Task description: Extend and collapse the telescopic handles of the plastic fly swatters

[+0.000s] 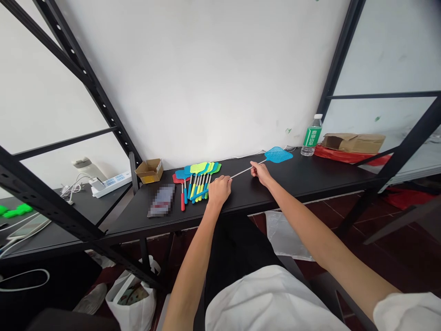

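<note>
A blue fly swatter (279,155) with a thin metal rod is stretched between my two hands above the black table. My left hand (219,189) is closed round its handle end, and a bit of blue handle sticks out on the left. Farther along the rod, my right hand (261,173) pinches it near the mesh head. Just left of my left hand lies a row of several fly swatters (199,168) with yellow, green and blue heads, their handles pointing toward me. A red-handled swatter (182,197) lies at the row's left end.
A small open cardboard box (149,172) and a blurred flat item (161,200) are on the left of the table (275,187). On the right stand a water bottle (312,135) and a larger carton (354,142) on red plastic. Black metal posts (74,53) frame the table.
</note>
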